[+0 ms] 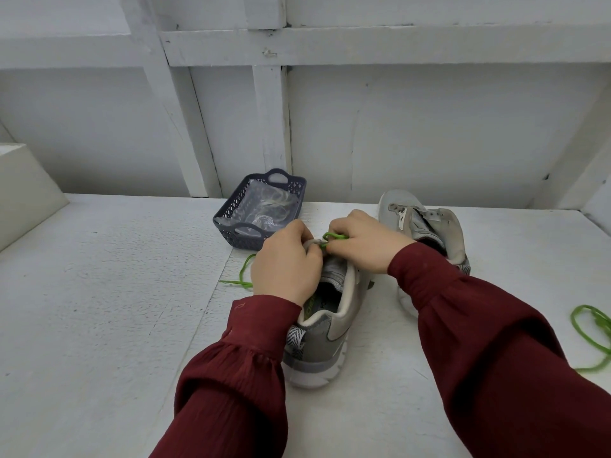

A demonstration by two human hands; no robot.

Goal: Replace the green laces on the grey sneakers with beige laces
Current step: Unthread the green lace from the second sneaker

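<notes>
A grey sneaker (325, 328) stands in front of me, heel toward me, with a green lace (334, 237) still in its front eyelets. My right hand (360, 239) pinches a loop of that lace over the shoe's front. My left hand (286, 264) grips the shoe's left side near the tongue. A loose end of the lace (243, 272) trails on the table left of my left hand. The second grey sneaker (426, 223) lies unlaced behind my right wrist. A dark basket (231, 223) behind my hands holds beige laces (274, 201) in clear plastic.
A removed green lace (591, 332) lies coiled at the table's right edge. A white box (23, 190) stands at the far left. A white panelled wall rises behind the white table (99, 292).
</notes>
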